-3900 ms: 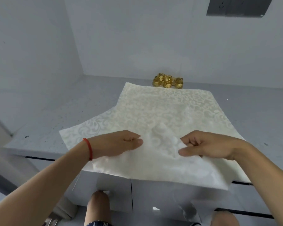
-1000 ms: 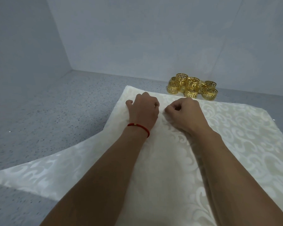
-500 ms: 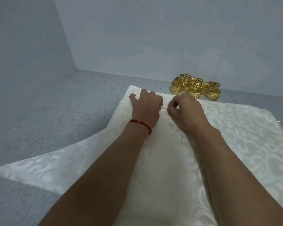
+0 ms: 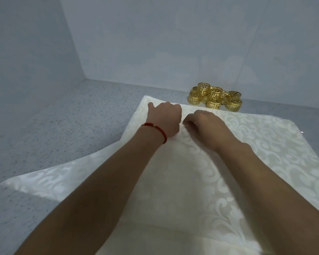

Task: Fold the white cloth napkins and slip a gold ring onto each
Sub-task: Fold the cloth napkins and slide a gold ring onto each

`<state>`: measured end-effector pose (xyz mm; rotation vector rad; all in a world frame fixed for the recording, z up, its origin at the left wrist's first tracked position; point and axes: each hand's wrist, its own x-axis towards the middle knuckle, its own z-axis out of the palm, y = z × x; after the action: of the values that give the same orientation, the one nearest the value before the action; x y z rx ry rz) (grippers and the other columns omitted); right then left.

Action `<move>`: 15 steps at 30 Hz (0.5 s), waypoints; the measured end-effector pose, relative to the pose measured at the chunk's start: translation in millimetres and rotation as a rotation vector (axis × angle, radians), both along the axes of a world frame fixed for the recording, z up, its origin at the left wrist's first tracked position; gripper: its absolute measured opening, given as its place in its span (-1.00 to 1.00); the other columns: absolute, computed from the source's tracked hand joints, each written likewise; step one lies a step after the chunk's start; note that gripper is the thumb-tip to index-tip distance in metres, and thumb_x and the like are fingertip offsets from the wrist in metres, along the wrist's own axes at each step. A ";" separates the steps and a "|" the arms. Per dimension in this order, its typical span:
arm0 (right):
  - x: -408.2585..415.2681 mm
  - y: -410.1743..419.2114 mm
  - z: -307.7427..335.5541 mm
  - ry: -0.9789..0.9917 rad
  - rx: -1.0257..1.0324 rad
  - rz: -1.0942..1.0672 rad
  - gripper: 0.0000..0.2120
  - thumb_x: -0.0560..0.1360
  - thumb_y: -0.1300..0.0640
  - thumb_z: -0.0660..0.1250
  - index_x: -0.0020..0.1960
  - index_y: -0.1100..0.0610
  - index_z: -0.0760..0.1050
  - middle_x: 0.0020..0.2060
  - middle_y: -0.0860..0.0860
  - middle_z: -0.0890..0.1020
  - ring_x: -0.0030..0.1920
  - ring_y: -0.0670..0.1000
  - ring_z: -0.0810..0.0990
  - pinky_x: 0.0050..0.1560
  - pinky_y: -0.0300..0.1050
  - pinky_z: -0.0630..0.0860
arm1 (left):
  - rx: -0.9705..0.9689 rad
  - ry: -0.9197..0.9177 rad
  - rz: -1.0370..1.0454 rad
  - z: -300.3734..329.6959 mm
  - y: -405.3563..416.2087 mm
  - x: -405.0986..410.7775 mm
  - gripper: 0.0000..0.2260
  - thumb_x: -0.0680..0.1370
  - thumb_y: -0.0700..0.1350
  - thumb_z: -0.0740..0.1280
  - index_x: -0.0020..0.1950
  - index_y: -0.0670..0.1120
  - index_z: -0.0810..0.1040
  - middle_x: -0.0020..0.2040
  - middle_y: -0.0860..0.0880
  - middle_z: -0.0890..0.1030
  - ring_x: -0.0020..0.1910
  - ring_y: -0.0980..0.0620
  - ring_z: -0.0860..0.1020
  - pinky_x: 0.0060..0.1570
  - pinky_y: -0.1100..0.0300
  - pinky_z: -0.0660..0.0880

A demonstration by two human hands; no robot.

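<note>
A white patterned cloth napkin (image 4: 256, 144) lies spread on the grey counter, with another napkin (image 4: 44, 183) sticking out beneath it at the left. My left hand (image 4: 164, 120), with a red string at the wrist, and my right hand (image 4: 203, 124) sit side by side near the napkin's far edge. Both have curled fingers gripping the cloth, and the fingertips are hidden. A cluster of several gold rings (image 4: 215, 97) stands just past the far edge, right of my hands.
The speckled grey counter (image 4: 63, 129) stretches left of the napkins. Pale walls close the back and the left side, meeting in a corner (image 4: 85, 80) at the far left.
Since 3.9 s ago my hands went from the napkin's near edge up to its far edge. In the last second they stayed there, the right hand drawing back slightly.
</note>
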<state>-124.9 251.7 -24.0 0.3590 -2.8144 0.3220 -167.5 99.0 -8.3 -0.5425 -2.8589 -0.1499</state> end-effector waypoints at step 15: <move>-8.9 6.7 5.4 -0.078 -0.113 -0.094 -0.92 0.50 0.13 0.38 -0.15 0.00 0.58 -0.20 -0.11 0.63 -0.07 0.04 0.59 -0.05 0.03 0.55 | 0.165 -0.138 -0.222 -7.2 -21.2 -15.9 -0.95 0.53 -0.09 0.39 -0.04 -0.01 0.64 -0.01 0.03 0.57 0.08 0.00 0.51 0.05 0.04 0.47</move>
<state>-133.8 258.3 -18.5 0.1919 -2.8619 0.4822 -183.4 77.8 -15.5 -0.8425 -2.8740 -0.4733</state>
